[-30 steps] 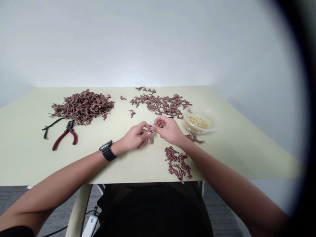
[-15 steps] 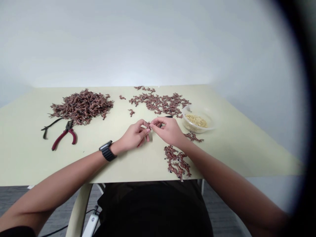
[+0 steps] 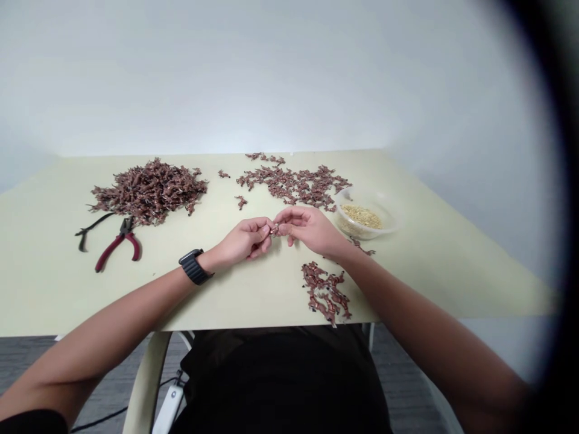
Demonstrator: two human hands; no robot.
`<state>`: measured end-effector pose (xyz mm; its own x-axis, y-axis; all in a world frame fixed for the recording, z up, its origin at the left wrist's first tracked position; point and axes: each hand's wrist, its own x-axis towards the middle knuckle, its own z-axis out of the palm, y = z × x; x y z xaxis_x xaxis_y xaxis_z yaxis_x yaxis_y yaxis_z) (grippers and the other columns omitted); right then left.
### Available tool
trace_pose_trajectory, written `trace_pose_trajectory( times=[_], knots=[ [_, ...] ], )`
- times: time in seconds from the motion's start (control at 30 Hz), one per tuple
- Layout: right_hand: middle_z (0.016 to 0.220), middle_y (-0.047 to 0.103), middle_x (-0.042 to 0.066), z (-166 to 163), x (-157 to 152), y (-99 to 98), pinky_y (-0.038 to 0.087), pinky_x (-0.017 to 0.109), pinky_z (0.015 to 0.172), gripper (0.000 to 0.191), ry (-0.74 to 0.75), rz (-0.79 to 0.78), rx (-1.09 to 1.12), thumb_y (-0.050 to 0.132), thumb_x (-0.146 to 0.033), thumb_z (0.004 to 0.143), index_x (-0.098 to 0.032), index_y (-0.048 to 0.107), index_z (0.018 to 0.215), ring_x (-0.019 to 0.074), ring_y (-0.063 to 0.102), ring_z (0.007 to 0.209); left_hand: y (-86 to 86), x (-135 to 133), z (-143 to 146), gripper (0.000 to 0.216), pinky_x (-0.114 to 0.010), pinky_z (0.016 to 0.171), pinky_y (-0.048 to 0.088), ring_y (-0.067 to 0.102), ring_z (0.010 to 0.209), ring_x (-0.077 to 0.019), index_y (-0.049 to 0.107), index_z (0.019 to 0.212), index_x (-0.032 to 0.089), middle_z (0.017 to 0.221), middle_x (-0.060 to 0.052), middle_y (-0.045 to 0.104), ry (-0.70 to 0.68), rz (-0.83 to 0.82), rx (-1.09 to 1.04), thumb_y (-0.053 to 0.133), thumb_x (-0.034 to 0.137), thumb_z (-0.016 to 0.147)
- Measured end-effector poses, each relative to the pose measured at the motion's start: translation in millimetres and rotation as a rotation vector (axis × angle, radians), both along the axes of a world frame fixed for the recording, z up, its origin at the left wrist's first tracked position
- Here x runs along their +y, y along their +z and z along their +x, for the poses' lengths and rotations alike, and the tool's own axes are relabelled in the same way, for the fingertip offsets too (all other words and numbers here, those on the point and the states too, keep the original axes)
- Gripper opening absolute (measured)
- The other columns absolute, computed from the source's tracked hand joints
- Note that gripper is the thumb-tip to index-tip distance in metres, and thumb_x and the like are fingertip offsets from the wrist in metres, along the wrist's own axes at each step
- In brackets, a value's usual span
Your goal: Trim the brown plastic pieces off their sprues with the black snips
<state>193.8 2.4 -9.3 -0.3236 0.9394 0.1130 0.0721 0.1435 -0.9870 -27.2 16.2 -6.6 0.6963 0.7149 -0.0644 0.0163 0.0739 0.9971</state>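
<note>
Apparently a workshop: 1 table (image 3: 235, 301) with red-handled pliers (image 3: 108, 255), heaped brown figurines (image 3: 151, 193), bowl (image 3: 386, 231) of gold bits (image 3: 362, 216).

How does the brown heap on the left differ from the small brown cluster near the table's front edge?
The heap rises in a mound, while the small cluster lies nearly flat. The heap contains far more pieces than the small cluster. The heap sits farther back, left of centre; the small cluster sits right of centre, near the front. Both are brown and rest on the same table.

Pale wall (image 3: 248, 78), grey floor (image 3: 115, 389) — black cable (image 3: 102, 419)
</note>
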Motion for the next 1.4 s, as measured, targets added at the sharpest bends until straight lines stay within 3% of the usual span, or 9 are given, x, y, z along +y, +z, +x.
trace_pose_trajectory(
  times=[0.1, 0.3, 0.5, 0.63, 0.77, 0.87, 0.97, 1.03, 1.4],
  knots=[
    [0.088, 0.072, 0.004, 0, 0, 2.1, 0.057, 0.03, 0.06, 0.02, -0.03, 0.019, -0.022, 0.078, -0.034, 0.086, -0.019, 0.074, 0.098, 0.0134, 0.064, 0.067, 0.7, 1, 0, 0.031, -0.024, 0.048, 0.032, 0.044, 0.049, -0.008, 0.064, 0.099, 0.016, 0.075, -0.001, 0.062, 0.025, 0.078, 0.04, 0.058, 0.046, 0.103],
    [0.085, 0.073, 0.005, 2, 1, 5.0, 0.058, 0.03, 0.06, 0.021, -0.077, 0.067, -0.051, 0.079, -0.036, 0.084, -0.019, 0.075, 0.095, 0.0151, 0.065, 0.068, 9.2, -6, -1, 0.038, -0.026, 0.064, 0.041, 0.054, 0.066, -0.0125, 0.075, 0.111, 0.018, 0.077, -0.001, 0.065, 0.143, 0.599, 0.309, 0.056, 0.05, 0.106],
    [0.084, 0.073, 0.004, -1, -1, 5.2, 0.057, 0.031, 0.059, 0.018, -0.097, 0.099, -0.061, 0.078, -0.034, 0.085, -0.019, 0.075, 0.095, 0.0145, 0.064, 0.065, 9.4, -11, 2, 0.035, -0.029, 0.079, 0.054, 0.07, 0.088, -0.0177, 0.074, 0.117, 0.02, 0.108, -0.006, 0.078, 0.162, 0.692, 0.314, 0.06, 0.049, 0.103],
    [0.089, 0.074, 0.006, -4, -4, 11.6, 0.058, 0.033, 0.061, 0.024, -0.114, 0.126, -0.153, 0.078, -0.039, 0.087, -0.02, 0.077, 0.101, 0.0177, 0.067, 0.073, 6.6, -12, 3, 0.032, -0.029, 0.076, 0.054, 0.072, 0.086, -0.0179, 0.072, 0.117, 0.02, 0.103, -0.006, 0.079, 0.18, 0.734, 0.339, 0.058, 0.046, 0.104],
    [0.105, 0.077, 0.009, 36, -2, 33.4, 0.059, 0.036, 0.078, 0.028, -0.398, 0.343, -0.369, 0.073, -0.045, 0.093, -0.024, 0.078, 0.112, 0.0227, 0.07, 0.095, 3.2, -10, 2, 0.028, -0.03, 0.074, 0.055, 0.072, 0.082, -0.0181, 0.069, 0.112, 0.019, 0.096, -0.006, 0.079, 0.234, 0.723, 0.366, 0.058, 0.043, 0.104],
    [0.09, 0.077, 0.009, 96, 8, 43.2, 0.054, 0.036, 0.069, 0.027, -0.73, 0.288, -0.614, 0.064, -0.044, 0.097, -0.022, 0.08, 0.097, 0.023, 0.069, 0.079, -0.3, -7, 2, 0.024, -0.031, 0.076, 0.056, 0.073, 0.084, -0.0185, 0.067, 0.109, 0.02, 0.096, -0.006, 0.079, 0.261, 0.692, 0.369, 0.055, 0.04, 0.105],
    [0.081, 0.077, 0.007, 143, 22, 35.6, 0.048, 0.035, 0.069, 0.014, -0.588, 0.052, -1.052, 0.074, -0.033, 0.085, -0.022, 0.08, 0.077, 0.0247, 0.068, 0.077, -2.9, -5, 2, 0.023, -0.032, 0.077, 0.056, 0.074, 0.086, -0.0182, 0.067, 0.108, 0.02, 0.098, -0.005, 0.079, 0.271, 0.664, 0.386, 0.051, 0.037, 0.106],
    [0.087, 0.08, 0.005, 157, 31, 25.2, 0.048, 0.032, 0.072, 0.005, -0.443, -0.009, -1.171, 0.075, -0.024, 0.079, -0.024, 0.08, 0.077, 0.0233, 0.069, 0.082, -4.1, -5, 2, 0.024, -0.032, 0.078, 0.055, 0.074, 0.085, -0.018, 0.066, 0.109, 0.021, 0.098, -0.004, 0.079, 0.274, 0.659, 0.403, 0.05, 0.037, 0.107],
    [0.09, 0.081, 0.001, 164, 40, 11.6, 0.049, 0.029, 0.073, 0.02, -0.454, 0.009, -1.145, 0.069, -0.014, 0.074, -0.025, 0.083, 0.082, 0.0203, 0.069, 0.084, -9.3, -1, 2, 0.026, -0.034, 0.078, 0.052, 0.073, 0.081, -0.0196, 0.064, 0.112, 0.022, 0.089, -0.003, 0.078, 0.259, 0.724, 0.456, 0.046, 0.04, 0.109]
  ],
)
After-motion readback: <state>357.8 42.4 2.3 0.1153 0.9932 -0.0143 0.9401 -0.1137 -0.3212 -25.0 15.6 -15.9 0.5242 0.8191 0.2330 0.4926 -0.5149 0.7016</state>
